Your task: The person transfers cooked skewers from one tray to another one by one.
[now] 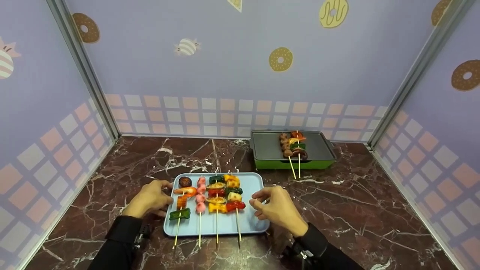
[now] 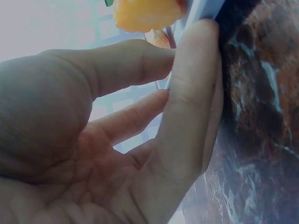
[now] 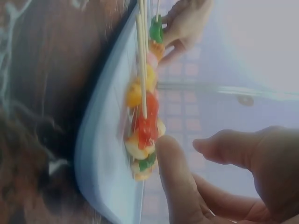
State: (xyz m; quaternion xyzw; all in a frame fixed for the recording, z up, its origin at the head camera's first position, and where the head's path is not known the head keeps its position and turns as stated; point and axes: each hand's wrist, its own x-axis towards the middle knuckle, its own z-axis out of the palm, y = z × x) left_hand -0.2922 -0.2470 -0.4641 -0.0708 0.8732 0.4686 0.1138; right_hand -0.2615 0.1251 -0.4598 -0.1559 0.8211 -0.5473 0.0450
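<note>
A light blue tray [image 1: 253, 221] bears several skewers of toy-like food, side by side with their sticks over the front rim. At the left lies one with a prawn [image 1: 186, 191] and a green pepper piece [image 1: 180, 214]; beside it is a skewer of pink balls [image 1: 201, 189]. Two mixed vegetable skewers [image 1: 235, 197] lie to the right. My left hand [image 1: 153, 197] grips the tray's left rim, thumb and fingers on either side of it in the left wrist view. Over the right rim, my right hand [image 1: 279, 208] hovers with loosely bent fingers, thumb apart, holding nothing.
A green grill with a dark plate [image 1: 262, 146] stands behind, to the right. A meatball skewer [image 1: 285, 146] and a mixed skewer [image 1: 298, 144] lie on it, sticks over its front edge. Patterned panels [image 1: 225, 75] enclose the dark marbled table [image 1: 356, 210].
</note>
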